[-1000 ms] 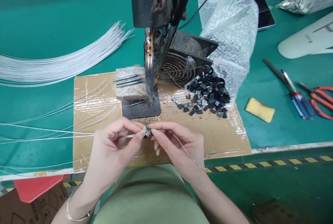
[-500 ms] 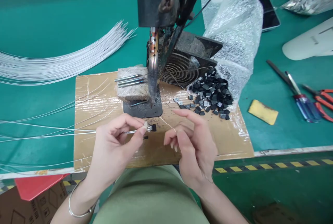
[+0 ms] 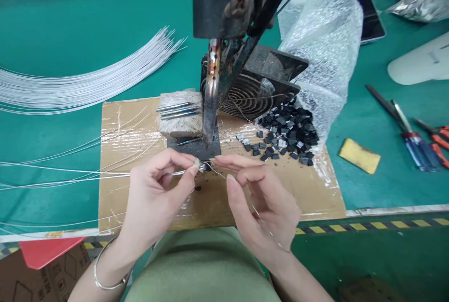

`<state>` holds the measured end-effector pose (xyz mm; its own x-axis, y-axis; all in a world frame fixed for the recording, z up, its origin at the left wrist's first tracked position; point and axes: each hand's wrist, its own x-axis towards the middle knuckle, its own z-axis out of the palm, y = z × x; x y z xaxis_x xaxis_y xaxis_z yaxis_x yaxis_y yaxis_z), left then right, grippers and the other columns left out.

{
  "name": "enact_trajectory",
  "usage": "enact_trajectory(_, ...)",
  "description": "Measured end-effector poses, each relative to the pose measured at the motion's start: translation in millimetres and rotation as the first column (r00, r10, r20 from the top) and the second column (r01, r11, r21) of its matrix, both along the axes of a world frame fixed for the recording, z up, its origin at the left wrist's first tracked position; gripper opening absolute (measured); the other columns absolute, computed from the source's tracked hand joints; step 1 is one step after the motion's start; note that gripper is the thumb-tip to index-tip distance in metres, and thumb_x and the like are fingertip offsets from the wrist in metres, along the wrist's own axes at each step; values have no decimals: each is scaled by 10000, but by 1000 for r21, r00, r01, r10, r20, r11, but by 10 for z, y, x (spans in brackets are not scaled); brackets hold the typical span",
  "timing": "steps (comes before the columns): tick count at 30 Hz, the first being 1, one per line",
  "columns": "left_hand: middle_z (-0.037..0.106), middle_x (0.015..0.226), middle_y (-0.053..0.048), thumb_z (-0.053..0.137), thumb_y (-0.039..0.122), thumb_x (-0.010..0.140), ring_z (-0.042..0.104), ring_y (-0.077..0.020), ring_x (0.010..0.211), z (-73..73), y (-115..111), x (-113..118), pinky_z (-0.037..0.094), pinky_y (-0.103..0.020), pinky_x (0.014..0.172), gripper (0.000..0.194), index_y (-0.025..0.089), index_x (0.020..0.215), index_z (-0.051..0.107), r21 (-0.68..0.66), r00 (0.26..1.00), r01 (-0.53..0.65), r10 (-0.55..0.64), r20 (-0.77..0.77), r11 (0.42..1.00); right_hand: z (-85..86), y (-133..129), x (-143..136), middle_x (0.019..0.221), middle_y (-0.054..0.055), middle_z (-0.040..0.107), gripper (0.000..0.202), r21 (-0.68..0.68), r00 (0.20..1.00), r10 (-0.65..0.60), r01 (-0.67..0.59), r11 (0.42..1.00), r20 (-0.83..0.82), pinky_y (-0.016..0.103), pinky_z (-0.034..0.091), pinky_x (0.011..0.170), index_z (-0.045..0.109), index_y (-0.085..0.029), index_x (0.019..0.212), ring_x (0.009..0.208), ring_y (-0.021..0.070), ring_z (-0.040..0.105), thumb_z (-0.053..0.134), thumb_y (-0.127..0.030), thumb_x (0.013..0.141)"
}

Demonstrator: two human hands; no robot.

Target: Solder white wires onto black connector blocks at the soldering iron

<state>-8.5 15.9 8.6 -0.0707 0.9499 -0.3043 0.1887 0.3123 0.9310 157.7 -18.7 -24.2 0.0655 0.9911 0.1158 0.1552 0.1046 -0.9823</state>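
Head view shows me a small black connector at the ends of some white wires, over the cardboard sheet; the left hand pinches the wires just behind it; the right hand is half curled with a thin strand across it, and I cannot tell whether its fingertips grip; I judge the connector light, stiff and fragile, the wires springy, best held close behind it; marks on the white cup and carton I cannot read.
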Motion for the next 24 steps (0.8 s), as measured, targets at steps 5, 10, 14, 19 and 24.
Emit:
enact_trajectory(5, 792, 891, -31, 787, 187, 835, 722, -144, 784, -21, 26, 24, 563, -216, 712, 63, 182, 786, 748, 12, 1000, -25, 25, 9, 1000, 37, 24, 13, 1231, 70, 779, 154, -57, 999, 13, -15, 998, -31, 384, 622, 992, 553, -245, 912, 1124, 214, 762, 607, -121, 984)
enact_trajectory(10, 785, 874, -6, 776, 156, 843, 720, -124, 790, -14, 58, 54, 548, -191, 714, 77, 190, 784, 741, 19, 999, -35, 35, 18, 999, 46, 54, -2, 1236, 52, 785, 157, -81, 998, -5, 0, 997, -55, 362, 624, 1008, 570, -246, 890, 1135, 202, 764, 634, -127, 971)
enact_trajectory(14, 783, 867, -4, 774, 145, 839, 722, -123, 794, 9, 83, 66, 551, -186, 717, 84, 188, 779, 734, 33, 999, -45, 44, 13, 998, 45, 89, -34, 1224, 63, 790, 167, -90, 995, -30, 21, 996, -91, 392, 633, 1005, 570, -242, 864, 1114, 219, 774, 642, -132, 967)
enact_trajectory(19, 782, 865, 5, 772, 129, 842, 714, -106, 784, 17, 117, 71, 538, -165, 703, 84, 188, 791, 740, 64, 999, -46, 46, -4, 997, 41, 137, -55, 1224, 62, 787, 176, -90, 991, -36, 24, 996, -128, 395, 631, 1019, 584, -236, 845, 1124, 219, 771, 649, -114, 955)
enact_trajectory(24, 778, 847, 0, 781, 112, 826, 703, -96, 755, -10, 161, 78, 516, -153, 654, 95, 182, 777, 739, 127, 999, -44, 45, -3, 991, 21, 166, -64, 1225, 55, 785, 171, -81, 984, -43, 29, 996, -175, 400, 613, 1062, 610, -233, 853, 1151, 221, 760, 653, -96, 945)
